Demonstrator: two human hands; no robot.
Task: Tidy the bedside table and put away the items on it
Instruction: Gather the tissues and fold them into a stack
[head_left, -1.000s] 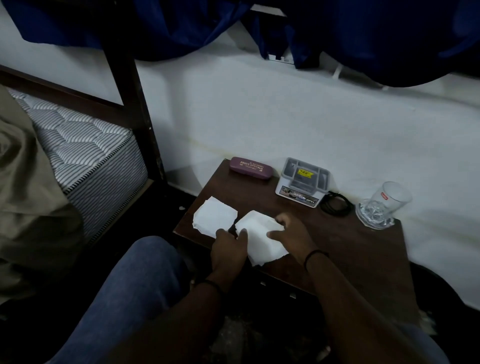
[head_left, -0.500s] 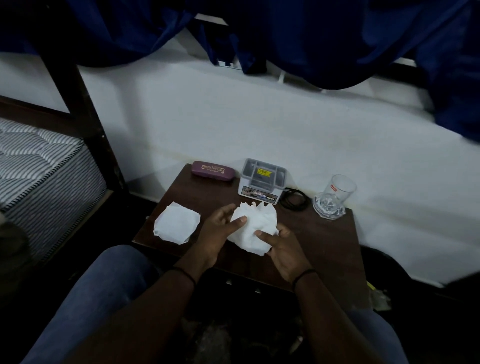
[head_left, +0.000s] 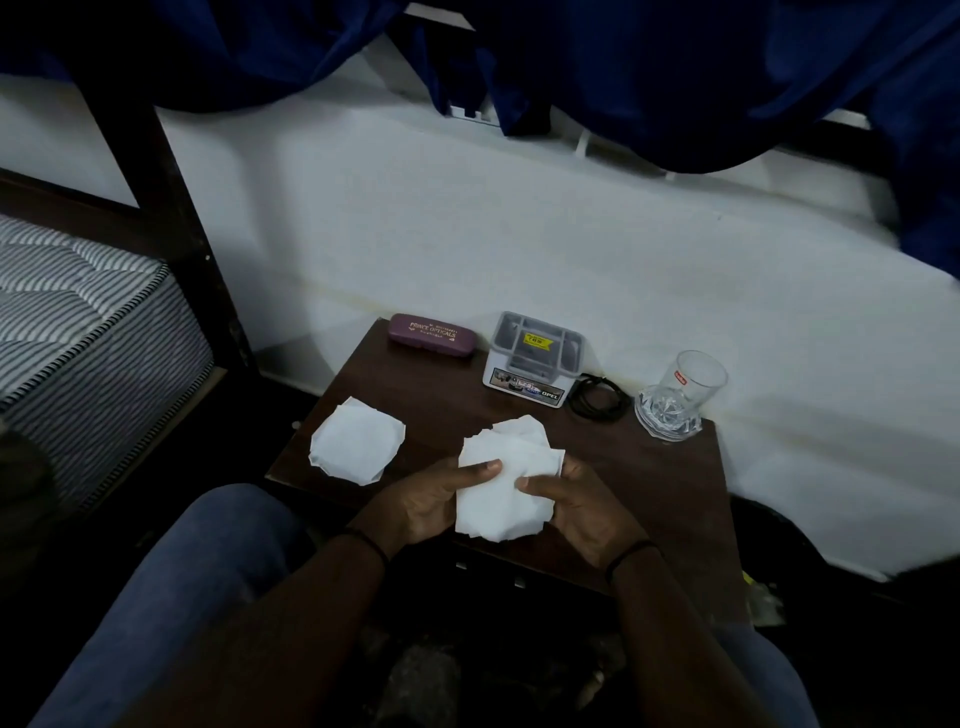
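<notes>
A dark wooden bedside table (head_left: 649, 483) stands against a white wall. Over its front edge I hold a white tissue (head_left: 506, 486) with both hands: my left hand (head_left: 436, 501) pinches its left side and my right hand (head_left: 576, 506) grips its right side. A second folded white tissue (head_left: 357, 440) lies flat on the table's left part. Along the back stand a maroon glasses case (head_left: 432, 335), a grey plastic organiser box (head_left: 532, 358), a coiled black cable (head_left: 597, 397) and a clear glass (head_left: 685, 387) tilted on a glass coaster (head_left: 667, 418).
A bed with a striped mattress (head_left: 78, 322) and a dark wooden post (head_left: 182, 228) is to the left. Blue curtains (head_left: 623, 62) hang above the wall. My knees in blue trousers (head_left: 171, 597) are below the table edge.
Both hands have lifted the right tissue off the table and brought it closer to me, folding it smaller. The view has shifted right, away from the bed.
</notes>
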